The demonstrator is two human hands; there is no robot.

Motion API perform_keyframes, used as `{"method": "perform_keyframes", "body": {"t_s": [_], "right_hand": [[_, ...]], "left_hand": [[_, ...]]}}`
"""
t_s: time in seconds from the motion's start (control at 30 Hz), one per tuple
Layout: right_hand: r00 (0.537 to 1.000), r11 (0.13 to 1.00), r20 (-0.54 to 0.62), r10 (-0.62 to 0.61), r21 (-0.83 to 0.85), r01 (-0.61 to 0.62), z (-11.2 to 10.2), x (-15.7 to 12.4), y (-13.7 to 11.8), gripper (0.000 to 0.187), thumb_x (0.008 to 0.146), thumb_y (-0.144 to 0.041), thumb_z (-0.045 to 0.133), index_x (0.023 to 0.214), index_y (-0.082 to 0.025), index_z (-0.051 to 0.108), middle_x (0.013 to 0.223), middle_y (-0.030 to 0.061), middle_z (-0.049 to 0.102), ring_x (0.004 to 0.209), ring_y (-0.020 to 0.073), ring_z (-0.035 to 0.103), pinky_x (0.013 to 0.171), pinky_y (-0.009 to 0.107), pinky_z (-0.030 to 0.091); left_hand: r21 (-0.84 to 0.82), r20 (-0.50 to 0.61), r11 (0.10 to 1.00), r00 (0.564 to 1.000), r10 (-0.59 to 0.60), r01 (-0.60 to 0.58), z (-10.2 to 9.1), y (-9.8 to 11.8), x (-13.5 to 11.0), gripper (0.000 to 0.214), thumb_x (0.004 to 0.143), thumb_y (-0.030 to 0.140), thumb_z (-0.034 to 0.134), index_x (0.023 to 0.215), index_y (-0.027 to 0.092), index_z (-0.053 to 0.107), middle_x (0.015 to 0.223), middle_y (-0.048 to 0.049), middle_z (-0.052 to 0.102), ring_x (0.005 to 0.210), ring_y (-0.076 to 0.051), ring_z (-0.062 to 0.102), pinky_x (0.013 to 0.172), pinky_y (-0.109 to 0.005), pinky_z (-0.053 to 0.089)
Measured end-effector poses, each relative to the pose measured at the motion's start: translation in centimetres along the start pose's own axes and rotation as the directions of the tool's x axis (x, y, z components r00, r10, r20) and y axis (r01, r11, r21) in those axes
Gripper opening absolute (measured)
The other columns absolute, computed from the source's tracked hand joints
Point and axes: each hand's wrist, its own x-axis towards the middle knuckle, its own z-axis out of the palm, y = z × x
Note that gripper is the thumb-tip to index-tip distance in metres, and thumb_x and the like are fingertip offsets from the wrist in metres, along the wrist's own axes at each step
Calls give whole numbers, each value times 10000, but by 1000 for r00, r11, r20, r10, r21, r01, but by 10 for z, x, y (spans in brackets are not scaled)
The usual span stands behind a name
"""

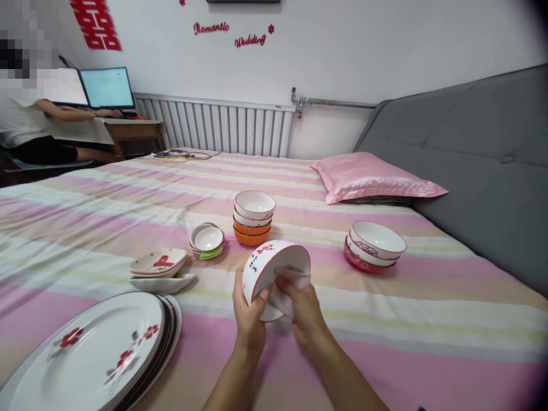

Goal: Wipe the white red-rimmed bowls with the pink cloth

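One white bowl (259, 264), glossy and round with a thin red rim and red-and-black decoration, is held tilted on its side above the bed, its opening facing right. Two hands are engaged: the left hand (248, 311) grips the rim, thumb inside and fingers around the outer wall; the right hand (306, 311) pinches one pale, soft, creased cloth (286, 291) between thumb and fingers, within the bowl's opening. Four bowls stand in the centre stack (254, 212), two white above two orange. At least three form the right stack (374, 245), white over red. Several small round dishes (209, 238) nest nearby, exact count unclear, with one green piece (211, 253). Two shallow angular dishes (145, 261) rest on one elongated white dish (171, 283). Several flat plates (96, 342) are piled at left, count unclear, the uppermost smooth and red-flowered. One satin-like pink pillow (372, 176) lies on the striped bedsheet (411, 342).
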Motion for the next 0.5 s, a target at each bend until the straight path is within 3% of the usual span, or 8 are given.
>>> {"method": "perform_keyframes", "body": {"t_s": [0.1,0.17,0.3,0.4,0.5], "right_hand": [[988,974,-4,-157,-166,154,-13,10,-14,242,633,-287,654,841,-180,714,1090,74,675,1047,261,606,886,359,482],[954,894,44,-298,-338,295,-23,14,-26,240,683,-272,606,877,-178,714,1008,70,708,994,259,628,876,372,481],[807,563,205,-553,-622,544,-34,7,-51,415,738,-166,524,1130,-241,635,1106,30,691,1048,233,619,895,337,463],[732,296,340,-591,-753,588,-36,-4,-64,507,696,-78,484,1141,-276,622,1057,-2,707,954,208,658,802,284,482],[641,92,513,-570,-736,671,-33,-14,-68,548,660,-40,452,1122,-279,626,1058,-11,704,963,189,656,766,250,476]], "left_hand": [[35,72,998,995,-63,61,4,5,1,658,629,422,675,1213,174,500,1085,-84,626,1025,-281,573,851,-340,460],[98,149,992,984,-99,85,2,9,4,677,625,441,688,1215,173,494,1099,-89,621,1034,-289,570,861,-350,456],[292,334,955,929,-159,58,-7,17,14,651,664,462,677,1221,173,504,1210,-102,573,1114,-303,522,930,-367,411],[396,436,918,873,-217,31,-10,22,18,627,680,442,673,1224,178,505,1245,-102,557,1125,-298,512,942,-362,398],[464,498,886,825,-268,8,-8,25,19,615,660,378,687,1211,174,504,1192,-91,584,1056,-274,538,890,-338,421]]}}
